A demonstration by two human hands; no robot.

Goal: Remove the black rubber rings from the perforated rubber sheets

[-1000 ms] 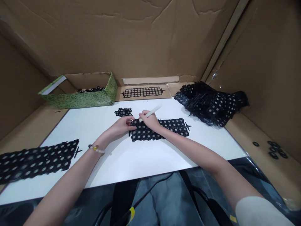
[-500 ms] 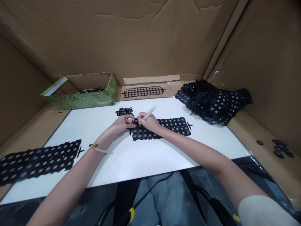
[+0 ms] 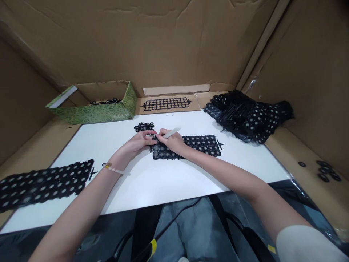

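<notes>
Working over black perforated strip | left hand pinching its edge | right hand gripping white stylus

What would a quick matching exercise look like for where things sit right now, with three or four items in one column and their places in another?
Things:
1. White stick-shaped tool
2. Loose black rings
3. Heap of black perforated sheets
4. Beaded bracelet

Places:
A. On the cardboard ledge to the right, off the board
B. Around the left wrist
C. Held in the right hand
D. Piled at the back right of the white board

Pairs: 1-C, 2-A, 3-D, 4-B
</notes>
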